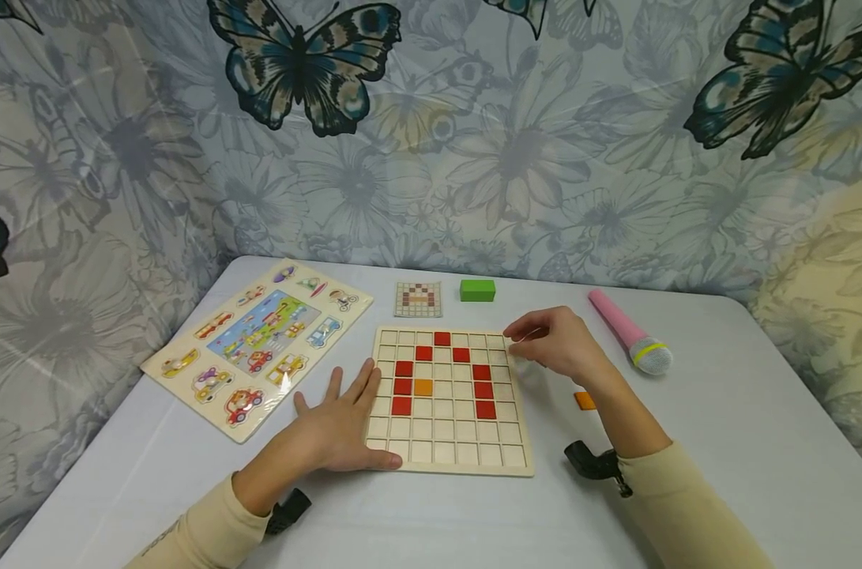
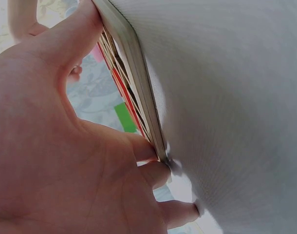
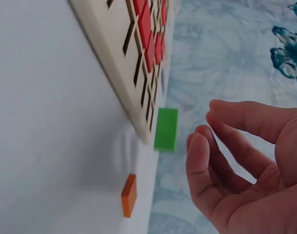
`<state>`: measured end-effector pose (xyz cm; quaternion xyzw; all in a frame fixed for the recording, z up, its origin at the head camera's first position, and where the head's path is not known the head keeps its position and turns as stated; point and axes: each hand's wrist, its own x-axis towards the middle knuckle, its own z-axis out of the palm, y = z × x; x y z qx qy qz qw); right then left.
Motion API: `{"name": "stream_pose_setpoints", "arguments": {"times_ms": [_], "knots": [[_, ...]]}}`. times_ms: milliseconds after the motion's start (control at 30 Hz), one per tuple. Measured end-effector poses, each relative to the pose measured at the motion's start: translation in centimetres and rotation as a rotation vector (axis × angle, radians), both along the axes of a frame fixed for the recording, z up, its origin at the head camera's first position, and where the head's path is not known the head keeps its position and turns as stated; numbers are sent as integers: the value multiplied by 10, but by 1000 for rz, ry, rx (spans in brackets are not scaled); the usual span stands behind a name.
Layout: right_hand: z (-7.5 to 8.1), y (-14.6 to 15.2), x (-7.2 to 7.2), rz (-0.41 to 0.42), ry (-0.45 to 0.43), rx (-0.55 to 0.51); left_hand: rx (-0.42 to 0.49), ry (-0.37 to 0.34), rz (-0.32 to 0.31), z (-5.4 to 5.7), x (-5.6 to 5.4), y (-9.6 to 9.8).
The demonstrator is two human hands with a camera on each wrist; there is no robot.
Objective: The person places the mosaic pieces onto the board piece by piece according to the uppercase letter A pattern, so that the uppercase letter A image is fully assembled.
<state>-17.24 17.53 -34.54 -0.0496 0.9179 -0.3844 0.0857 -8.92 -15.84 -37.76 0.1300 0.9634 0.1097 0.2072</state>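
Observation:
A wooden grid board (image 1: 452,469) lies flat on the table, with several red tiles (image 1: 483,390) and one orange tile (image 1: 423,387) set in its squares. My left hand (image 1: 341,431) rests spread against the board's left edge, thumb on the near left corner. In the left wrist view its fingertips (image 2: 160,173) touch the board's side. Over the far right corner hovers my right hand (image 1: 555,340). Its thumb and fingers are loosely bent and apart, with nothing between them in the right wrist view. Another orange tile (image 1: 585,401) lies on the table under my right forearm.
Behind the board are a small pattern card (image 1: 418,299) and a green block (image 1: 477,291). A wooden picture puzzle (image 1: 242,431) lies at the left, a pink toy microphone (image 1: 630,332) at the right. Patterned fabric (image 1: 473,158) hangs behind the table.

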Motion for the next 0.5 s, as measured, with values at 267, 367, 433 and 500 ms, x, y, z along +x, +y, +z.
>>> {"name": "stream_pose_setpoints", "arguments": {"times_ms": [267,367,433,500], "knots": [[-7,19,-7,-37,-16,12,14,1,1,1,0,0],[-7,27,-8,-44,-13,37,10,6,-5,1,1,0],[-6,32,-9,-49,-15,58,7,9,-6,1,0,0],[-6,36,-10,-52,-22,76,5,13,-6,1,-1,0]]}}
